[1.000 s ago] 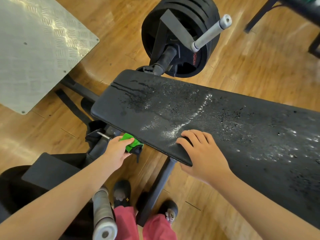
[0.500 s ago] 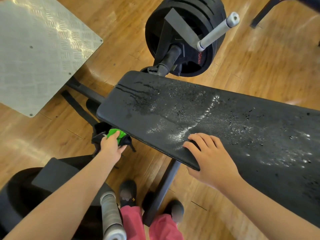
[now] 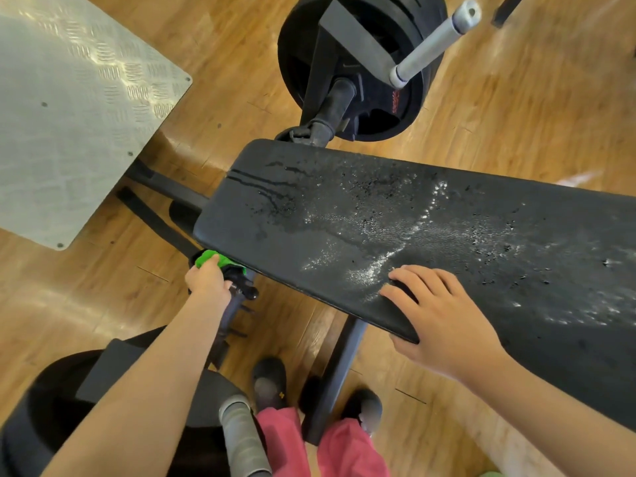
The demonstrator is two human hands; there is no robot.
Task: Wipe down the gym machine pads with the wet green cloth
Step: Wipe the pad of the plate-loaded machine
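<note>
- The left hand (image 3: 208, 282) grips the green cloth (image 3: 206, 258) under the pad (image 3: 344, 208) corner.
- The right hand (image 3: 444, 325) lies flat on the wet black pad.
- Round black weights (image 3: 371, 63) stand behind it.

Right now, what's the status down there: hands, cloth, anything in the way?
Left hand grips green cloth below bench pad corner. Right hand rests on that pad's near edge. Pad top wet with droplets; nothing blocking it.

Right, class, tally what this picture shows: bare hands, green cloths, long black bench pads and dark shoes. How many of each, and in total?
Bare hands: 2, left hand, right hand
Green cloth: 1
Long black bench pad: 1
Dark shoes: 2
Total: 6
</note>
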